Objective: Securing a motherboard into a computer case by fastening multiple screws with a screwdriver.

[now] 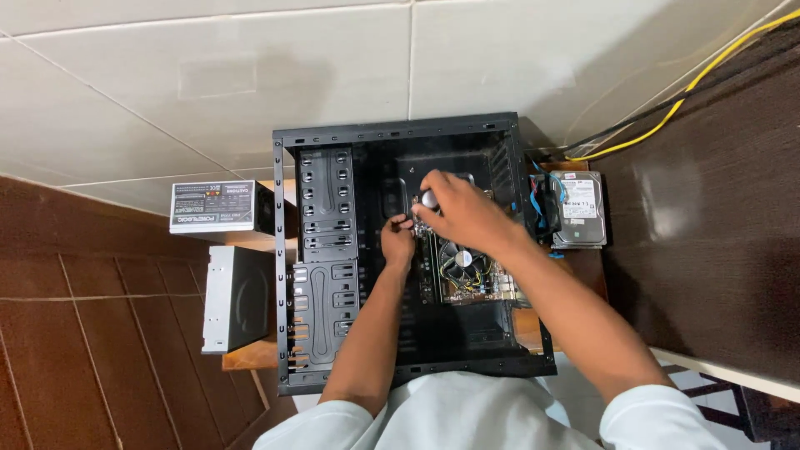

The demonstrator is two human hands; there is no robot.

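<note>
From the head camera, you had both hands down inside the open black computer case (287, 275), which lay on its side on a small wooden table (250, 354). Your right hand (467, 212) was curled shut round the dark, rounded handle of a screwdriver (429, 198), the handle's end showing just above your knuckles and its shaft hidden under your palm. Your left hand (398, 242) sat just beside and below it, fingertips pinched together near the top edge of the motherboard (467, 279); what they pinched was too small to tell. The motherboard lay directly under both sets of fingers, and its round cooler fan (461, 260) was just below your right fingers, partly hidden by your wrist. To the left of your left fingers stood the perforated drive bays (325, 208). Well off to the right of your right fingers, outside the case wall, a silver hard drive (579, 208) lay flat with blue cables (540, 204) beside it. Far left of your fingers, outside the case, rested a boxed power supply (215, 206) and, below it, an optical drive (236, 298). Yellow and black cables (667, 108) ran along the wall at upper right.
</note>
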